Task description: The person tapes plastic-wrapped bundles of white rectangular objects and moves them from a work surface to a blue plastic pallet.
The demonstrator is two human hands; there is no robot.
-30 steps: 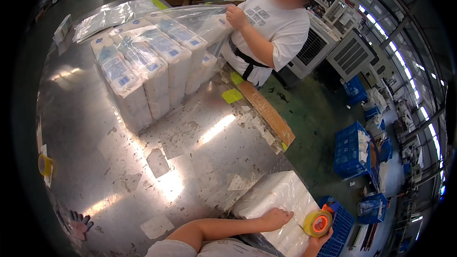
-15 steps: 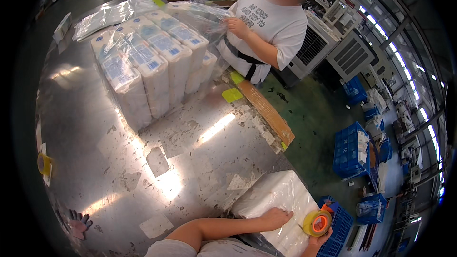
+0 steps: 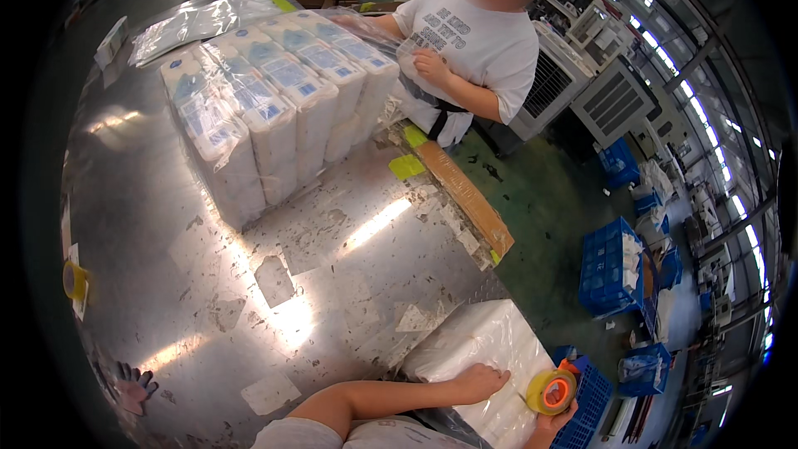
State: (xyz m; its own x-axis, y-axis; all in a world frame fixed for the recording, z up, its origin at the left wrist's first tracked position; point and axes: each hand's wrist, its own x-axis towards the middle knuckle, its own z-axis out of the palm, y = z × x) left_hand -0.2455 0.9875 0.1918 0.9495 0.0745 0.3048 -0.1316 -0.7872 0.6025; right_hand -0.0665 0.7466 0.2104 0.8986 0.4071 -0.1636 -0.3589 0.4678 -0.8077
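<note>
A white bundle wrapped in clear plastic film (image 3: 465, 337) lies at the table's near right edge, in front of me. My left hand (image 3: 482, 383) rests on its top with curled fingers closed on the film; the fold under the fingertips is hard to make out. My right hand (image 3: 555, 421) is wrapped round an orange tape dispenser (image 3: 568, 365) with a yellowish roll of packing tape on an orange core. The roll sits against the bundle's right end, and part of the dispenser is hidden behind it and the hand.
Across the metal table (image 3: 349, 283), a co-worker (image 3: 474, 41) handles clear film beside rows of white packs (image 3: 291, 91). A stack of plastic bags (image 3: 208, 29) lies behind them. At the left are another tape roll (image 3: 76, 281) and a glove (image 3: 133, 388). Blue crates (image 3: 611, 270) stand on the floor.
The co-worker's film has been drawn over the right end of the pack rows, and that person's hand has moved slightly right and down. My hands and the tape have hardly moved.
</note>
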